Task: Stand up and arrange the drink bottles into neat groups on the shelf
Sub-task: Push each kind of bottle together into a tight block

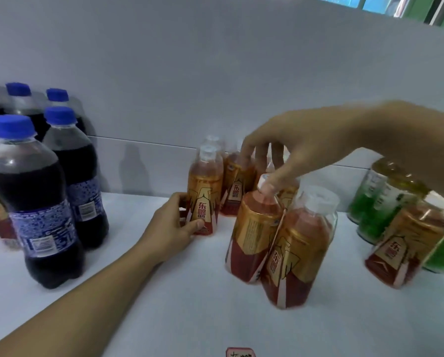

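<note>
Left hand (175, 222) grips upright orange bottle (204, 194) low on body; right hand (290, 148) pinches cap of near orange bottle (254, 235), just right, also upright on shelf (164, 292).

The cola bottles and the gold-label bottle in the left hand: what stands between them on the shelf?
Nothing: the head view shows bare white shelf between the cola bottles and the gold-label bottle held by the left hand.

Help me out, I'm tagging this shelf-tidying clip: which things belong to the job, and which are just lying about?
Part of the job:
- orange bottle, held by the left hand
- orange bottle, cap pinched by the right hand
- cola bottles
- green bottles
- stray orange bottle by the green ones
- shelf

Just there:
- label tag at the front edge
- window above
</note>
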Tool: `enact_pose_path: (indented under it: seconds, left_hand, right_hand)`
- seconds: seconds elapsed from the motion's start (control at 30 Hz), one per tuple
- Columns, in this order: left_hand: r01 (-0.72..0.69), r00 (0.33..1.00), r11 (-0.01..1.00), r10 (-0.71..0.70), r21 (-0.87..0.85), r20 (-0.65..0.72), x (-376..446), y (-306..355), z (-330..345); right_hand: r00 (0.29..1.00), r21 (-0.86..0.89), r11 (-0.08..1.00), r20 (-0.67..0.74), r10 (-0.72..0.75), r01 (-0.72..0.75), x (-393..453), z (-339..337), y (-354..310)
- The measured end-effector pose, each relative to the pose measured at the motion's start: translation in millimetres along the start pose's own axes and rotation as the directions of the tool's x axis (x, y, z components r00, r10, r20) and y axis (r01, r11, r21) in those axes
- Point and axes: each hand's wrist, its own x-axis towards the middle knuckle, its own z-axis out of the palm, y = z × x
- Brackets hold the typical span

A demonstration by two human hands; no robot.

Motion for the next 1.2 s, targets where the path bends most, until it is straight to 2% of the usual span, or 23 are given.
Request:
enact_pose_path:
  seconds: [0.07, 0.23, 0.6, 0.73, 0.97, 1.03, 1.07, 1.13, 1.17, 1.2]
  left_hand:
    - [0.007, 1.0, 1.0, -0.007, -0.014, 0.002, -0.9, 0.4, -0.3]
    - [-0.009, 1.0, 0.999, 0.01, -0.037, 0.026, -2.0, -1.1, 0.9]
    - [-0.046, 0.999, 0.998, 0.047, -0.045, 0.027, -0.4, -3.1, 0.2]
    - [-0.038, 0.999, 0.997, 0.039, -0.06, 0.014, -0.1, 1.1, 3.6]
    - [-0.051, 0.998, 0.998, 0.052, -0.032, 0.019, -1.9, 6.8, 7.3]
    - [-0.078, 0.994, 0.996, 0.08, 0.035, -0.079, -8.0, 16.6, 6.6]
    - [-0.121, 0.975, 0.989, 0.134, 0.082, -0.178, -13.0, 24.3, 5.1]
    - [-0.314, 0.861, 0.932, 0.361, 0.184, -0.359, -27.3, 41.5, 1.2]
    - [-0.412, 0.797, 0.885, 0.465, 0.217, -0.384, -35.5, 52.0, -0.3]
    - [-0.479, 0.777, 0.852, 0.524, 0.213, -0.349, -42.3, 61.4, -0.1]
  right_hand:
    - [0.997, -0.006, 1.0, 0.079, -0.023, 0.023, -6.4, 10.6, 1.9]
    - [0.997, 0.005, 0.999, -0.071, -0.042, 0.042, 5.4, 29.5, 13.0]
    - [0.975, -0.079, 0.982, -0.159, 0.157, -0.171, 58.4, 25.4, 32.4]
    - [0.962, 0.04, 0.979, -0.179, 0.206, -0.202, 71.3, 35.1, 42.8]
    - [0.948, -0.033, 0.979, -0.258, 0.185, -0.2, 64.5, 38.8, 45.2]
    - [0.922, 0.002, 0.985, -0.351, 0.16, -0.17, 48.3, 34.3, 41.2]
    - [0.904, 0.044, 0.989, -0.401, 0.145, -0.139, 38.1, 31.3, 38.5]
    - [0.885, 0.124, 0.99, -0.45, 0.119, -0.07, 14.9, 26.9, 33.1]
    - [0.893, 0.15, 0.988, -0.438, 0.103, -0.041, 2.4, 25.7, 31.9]
    - [0.912, 0.17, 0.985, -0.402, 0.083, -0.014, -9.8, 25.6, 30.4]
